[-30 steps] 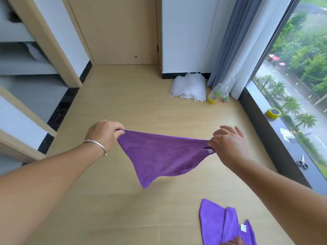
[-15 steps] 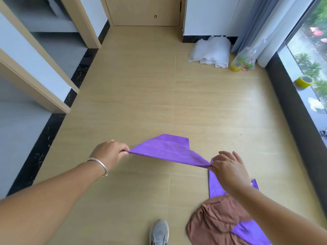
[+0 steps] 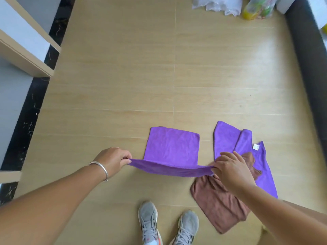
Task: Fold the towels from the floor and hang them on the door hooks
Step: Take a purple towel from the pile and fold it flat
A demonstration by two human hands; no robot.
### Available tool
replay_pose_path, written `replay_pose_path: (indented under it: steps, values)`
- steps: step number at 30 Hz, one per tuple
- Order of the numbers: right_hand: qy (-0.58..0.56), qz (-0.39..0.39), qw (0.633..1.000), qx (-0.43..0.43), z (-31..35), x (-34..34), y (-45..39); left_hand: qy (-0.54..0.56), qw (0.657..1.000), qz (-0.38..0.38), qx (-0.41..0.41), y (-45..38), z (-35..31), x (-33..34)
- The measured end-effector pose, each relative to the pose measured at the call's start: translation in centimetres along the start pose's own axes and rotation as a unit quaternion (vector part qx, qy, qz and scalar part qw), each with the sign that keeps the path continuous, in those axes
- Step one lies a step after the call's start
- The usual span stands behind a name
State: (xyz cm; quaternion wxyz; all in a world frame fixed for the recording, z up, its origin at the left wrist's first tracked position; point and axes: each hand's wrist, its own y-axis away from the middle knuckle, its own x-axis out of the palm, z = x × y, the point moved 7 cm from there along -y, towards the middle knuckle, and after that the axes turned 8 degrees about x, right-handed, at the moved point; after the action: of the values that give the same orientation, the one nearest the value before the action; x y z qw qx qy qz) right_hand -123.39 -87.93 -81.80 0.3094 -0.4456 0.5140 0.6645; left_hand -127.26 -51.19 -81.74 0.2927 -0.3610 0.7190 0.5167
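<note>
Three towels can be counted here: two purple, one brown. The purple towel (image 3: 172,147) being worked on is the landmark, and it's partly laid flat on the wooden floor (image 3: 123,76), with its near edge lifted off the floor and stretched out between two hands. That near edge is pinched at one corner by the left hand (image 3: 113,160), fingers curled tight around the fabric, knuckles up, a silver bangle (image 3: 100,169) worn on that wrist. The other corner is gripped by the right hand (image 3: 233,169), thumb and fingertips closed on the cloth, remaining fingers fanned out a bit over it. Both arms are reached forward and down, set wide apart so the edge is held fairly taut with a slight sag in the middle. Just right of the held towel, a second purple towel (image 3: 228,138) is lying crumpled with a small white tag showing, and the brown towel (image 3: 217,206) is spread out partly on top of it, near the right wrist. Two grey sneakers (image 3: 149,220) are seen below the held towel, toes pointed toward it. Well beyond the held towel, at the far right corner, one crinkled white plastic sheet (image 3: 217,4) and one clear bag (image 3: 258,7) with yellow and green stuff inside are left on the floor.
</note>
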Motion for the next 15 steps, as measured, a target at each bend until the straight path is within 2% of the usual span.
replay_pose_path:
  steps: [6,15]
  values:
    - [-0.016,-0.023,0.999,0.029,-0.3,5.3,-4.6,0.028,0.999,-0.035,-0.001,-6.2,2.8,4.3]
    - [-0.011,-0.04,0.998,0.05,-2.8,17.8,-17.1,0.031,0.997,-0.073,-0.008,-20.4,8.7,13.2]
